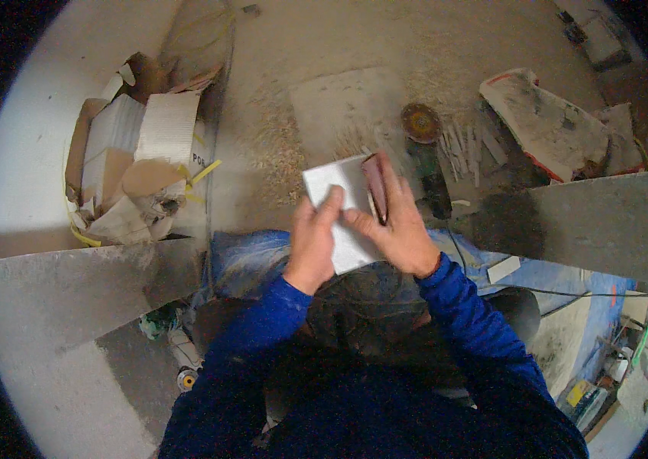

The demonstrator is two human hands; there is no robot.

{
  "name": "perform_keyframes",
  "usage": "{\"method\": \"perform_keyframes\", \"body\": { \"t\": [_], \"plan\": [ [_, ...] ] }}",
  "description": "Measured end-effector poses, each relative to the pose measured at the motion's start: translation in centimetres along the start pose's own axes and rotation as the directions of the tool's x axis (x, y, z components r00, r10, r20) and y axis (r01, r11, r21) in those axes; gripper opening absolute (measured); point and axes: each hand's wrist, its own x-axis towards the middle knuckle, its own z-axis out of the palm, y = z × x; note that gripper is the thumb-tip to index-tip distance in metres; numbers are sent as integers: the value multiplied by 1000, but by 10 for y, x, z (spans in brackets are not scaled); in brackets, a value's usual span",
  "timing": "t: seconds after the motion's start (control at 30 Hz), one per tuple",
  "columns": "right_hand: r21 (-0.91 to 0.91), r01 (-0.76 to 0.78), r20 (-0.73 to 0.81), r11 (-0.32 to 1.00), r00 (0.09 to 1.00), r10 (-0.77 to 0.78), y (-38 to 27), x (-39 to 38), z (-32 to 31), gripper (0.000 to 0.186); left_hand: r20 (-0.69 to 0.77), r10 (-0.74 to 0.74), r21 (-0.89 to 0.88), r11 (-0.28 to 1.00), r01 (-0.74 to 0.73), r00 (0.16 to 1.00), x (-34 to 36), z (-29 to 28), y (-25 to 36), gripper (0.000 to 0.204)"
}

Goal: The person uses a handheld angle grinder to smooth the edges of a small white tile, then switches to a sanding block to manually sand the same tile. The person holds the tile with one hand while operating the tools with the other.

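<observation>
A white rectangular tile (352, 183) is held over my lap, tilted a little. My left hand (313, 241) grips its left edge, thumb lying on the top face and fingers hidden beneath. On the other side my right hand (403, 234) holds a folded piece of reddish-brown sandpaper (375, 187) along the tile's right edge. The right thumb reaches over onto the tile's face. Just beyond my right hand lies an angle grinder (435, 187) with a round brown disc (421, 123).
A torn cardboard box (75, 157) of white tiles stands at left. Tile strips (463, 149) and chips (282, 149) litter the dusty floor. At right lies a ragged pale bag (546, 115). Grey slabs (584, 222) flank me, and a black cable (569, 292) runs right.
</observation>
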Motion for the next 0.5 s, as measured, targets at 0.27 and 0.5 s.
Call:
{"method": "perform_keyframes", "body": {
  "t": [0.27, 0.5],
  "plan": [
    [103, 53, -46, 993, 998, -48, -7, -41, 14, 94, 8, 23, 296, 955, -25, 1000, -9, -15, -10, 38],
    [738, -212, 29, 640, 958, 284, 3, -43, -43, 96, 159, -14, 387, 921, -50, 987, -27, 23, -41, 66]
  ]
}}
